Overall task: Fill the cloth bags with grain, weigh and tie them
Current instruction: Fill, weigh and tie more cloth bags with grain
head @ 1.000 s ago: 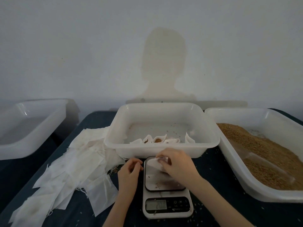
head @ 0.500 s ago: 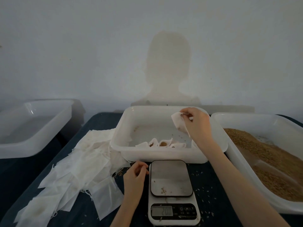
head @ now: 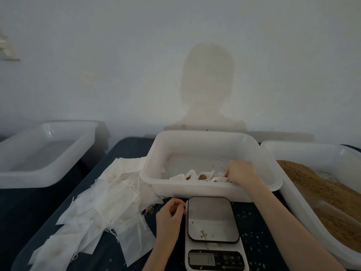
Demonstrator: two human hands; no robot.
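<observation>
My right hand [head: 241, 173] reaches into the middle white tub [head: 195, 189] and grips a filled cloth bag [head: 220, 179], lowering it beside a row of open bags of grain [head: 202, 176] along the tub's near wall. My left hand [head: 170, 216] rests on the table with its fingers loosely curled, touching the left edge of the kitchen scale [head: 213, 218]. The scale's plate holds only a few stray grains. A pile of empty white cloth bags [head: 109, 192] lies to the left of the tub.
A large white tub of brown grain [head: 336, 194] stands at the right, its rim next to my right forearm. An empty white tub [head: 39, 153] sits far left on a separate surface. Loose grains dot the dark tabletop [head: 252, 222]. A wall rises close behind.
My right hand lifted the bag off the scale, carried it over the middle tub, and has now lowered it among the other bags. My left hand stayed beside the scale.
</observation>
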